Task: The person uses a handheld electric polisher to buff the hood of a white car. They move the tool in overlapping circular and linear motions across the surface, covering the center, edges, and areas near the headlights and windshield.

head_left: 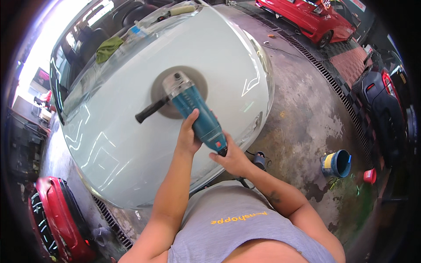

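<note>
A teal electric polisher [204, 125] with a silver metal head lies across the white car hood [118, 118]. Beneath its head, the round pad [158, 85] rests on the paint and looks blurred at the rim. My left hand [189, 139] grips the middle of the polisher's body, thumb on top. At its back end, by the cord, my right hand [233, 157] is closed around the casing. The black side handle [151, 109] sticks out to the left with no hand on it.
A green cloth [108, 49] lies on clear plastic by the windshield. A blue bucket [336, 164] and a small red tub [369, 176] stand on the floor at right. Red cars [302, 17] and a dark car [377, 101] are parked around; a red bumper [66, 219] is lower left.
</note>
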Demonstrator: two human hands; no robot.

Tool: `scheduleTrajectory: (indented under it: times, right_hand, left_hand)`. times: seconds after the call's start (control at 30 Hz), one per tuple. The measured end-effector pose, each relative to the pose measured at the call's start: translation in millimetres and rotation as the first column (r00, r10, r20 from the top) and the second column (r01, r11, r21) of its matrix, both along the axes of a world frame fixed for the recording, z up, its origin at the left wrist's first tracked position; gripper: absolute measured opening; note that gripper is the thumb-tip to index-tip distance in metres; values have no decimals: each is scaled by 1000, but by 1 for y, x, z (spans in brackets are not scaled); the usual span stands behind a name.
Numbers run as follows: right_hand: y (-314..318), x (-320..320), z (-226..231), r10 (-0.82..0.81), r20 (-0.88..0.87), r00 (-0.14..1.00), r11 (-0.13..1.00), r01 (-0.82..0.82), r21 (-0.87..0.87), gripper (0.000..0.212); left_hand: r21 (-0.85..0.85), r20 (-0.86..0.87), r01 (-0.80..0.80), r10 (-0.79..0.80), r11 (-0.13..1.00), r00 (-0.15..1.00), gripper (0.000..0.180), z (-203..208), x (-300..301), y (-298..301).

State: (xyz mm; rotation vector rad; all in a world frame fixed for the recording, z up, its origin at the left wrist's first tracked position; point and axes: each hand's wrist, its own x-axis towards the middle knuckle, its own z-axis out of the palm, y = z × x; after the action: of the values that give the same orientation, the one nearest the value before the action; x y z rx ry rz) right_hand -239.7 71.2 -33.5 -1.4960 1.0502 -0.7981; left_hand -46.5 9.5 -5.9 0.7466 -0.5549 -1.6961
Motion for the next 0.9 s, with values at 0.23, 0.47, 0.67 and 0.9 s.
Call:
scheduleTrajectory:
  times: [0.23,0.47,0.67,0.9]
  right_hand:
    - [-67,-102,-12,168,83,982,971,-179,159,111]
    - [-135,-256,-26,-25,76,997,902,-10,431,88]
    - [-179,-327,-30,77,192,978,884,-156,441,75]
    - [-172,-316,-44,464,123,877,831,-479,282,97]
  left_hand:
    - [-27,45,-48,49,998,998,71,-9,-84,-47]
    - [111,50,-34,29,993,998,63,-44,-254,-140]
    - [190,38,-91,85,978,996,73,-26,-296,-158]
    - [121,-71,-119,128,986,989,92,-59,-253,-77]
